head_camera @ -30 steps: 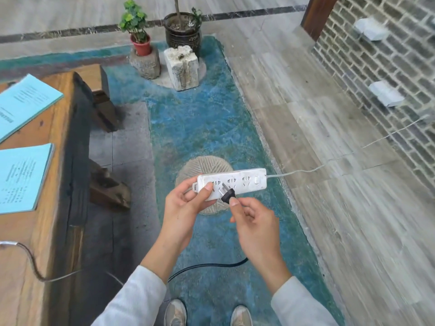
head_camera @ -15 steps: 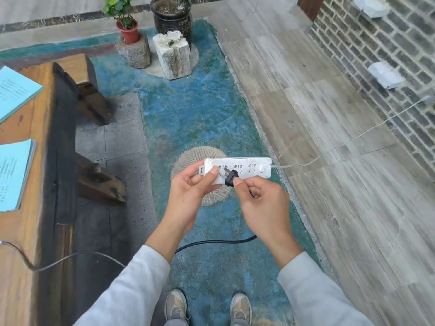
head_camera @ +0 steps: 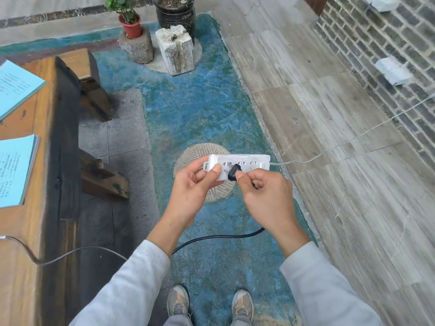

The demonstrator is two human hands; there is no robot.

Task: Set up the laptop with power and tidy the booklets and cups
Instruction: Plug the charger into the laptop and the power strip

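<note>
At the bottom of the frame two grey sleeves are reaching forward. In the centre, the left hand [head_camera: 193, 184] is gripping the white power strip [head_camera: 242, 164] by its left end, while the right hand [head_camera: 266, 194] is pinching the black plug [head_camera: 234, 172] against its sockets. At the left edge, two blue booklets [head_camera: 16, 168] are lying on the wooden table [head_camera: 35, 231].
</note>
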